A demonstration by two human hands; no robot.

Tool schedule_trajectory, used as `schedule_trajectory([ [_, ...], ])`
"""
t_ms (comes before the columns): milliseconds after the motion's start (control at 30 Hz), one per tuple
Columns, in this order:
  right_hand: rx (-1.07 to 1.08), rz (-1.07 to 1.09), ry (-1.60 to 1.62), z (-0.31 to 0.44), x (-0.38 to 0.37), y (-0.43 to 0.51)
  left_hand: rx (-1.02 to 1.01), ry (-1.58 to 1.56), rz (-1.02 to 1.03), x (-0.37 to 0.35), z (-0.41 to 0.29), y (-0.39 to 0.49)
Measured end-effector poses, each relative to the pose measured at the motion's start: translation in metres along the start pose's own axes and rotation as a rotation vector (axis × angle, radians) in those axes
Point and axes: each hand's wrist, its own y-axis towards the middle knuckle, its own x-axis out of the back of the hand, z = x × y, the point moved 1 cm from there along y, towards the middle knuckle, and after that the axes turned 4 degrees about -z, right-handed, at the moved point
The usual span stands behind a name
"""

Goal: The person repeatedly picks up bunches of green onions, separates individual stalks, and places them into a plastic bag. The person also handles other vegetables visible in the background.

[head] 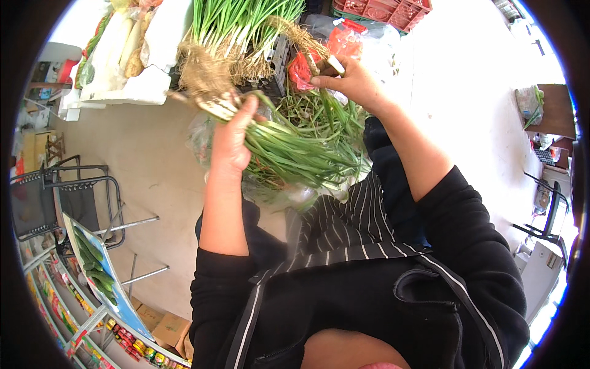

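Note:
My left hand is closed around a bunch of green garlic stalks, its blurred roots pointing up and left and its leaves trailing right. In my right hand, fingers and thumb hold a rooted garlic stalk near its white part; how many stalks are there I cannot tell. Beneath both hands lies a heap of loose green leaves and stalks. Just beyond, more rooted green stalks lie in bundles on a black plastic crate.
Red plastic bags lie beyond my right hand, below a red crate. White foam boxes with vegetables stand at upper left. A folding chair and a board with cucumbers are on the left, above shelves of packaged goods.

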Motion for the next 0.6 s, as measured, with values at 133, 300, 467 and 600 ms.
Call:
schedule_trajectory([
  [133, 0.056, 0.078, -0.006, 0.008, -0.012, -0.007, -0.048, 0.154, 0.096, -0.018, 0.022, -0.003],
  [300, 0.119, 0.066, -0.113, 0.011, -0.035, -0.016, -0.151, 0.268, 0.155, -0.029, 0.027, -0.009],
  [467, 0.235, 0.075, -0.21, 0.014, -0.041, -0.019, -0.249, 0.304, 0.054, -0.034, 0.032, -0.007],
  [600, 0.205, 0.105, -0.228, 0.014, -0.037, -0.019, -0.363, 0.388, -0.004, -0.031, 0.025, -0.003],
])
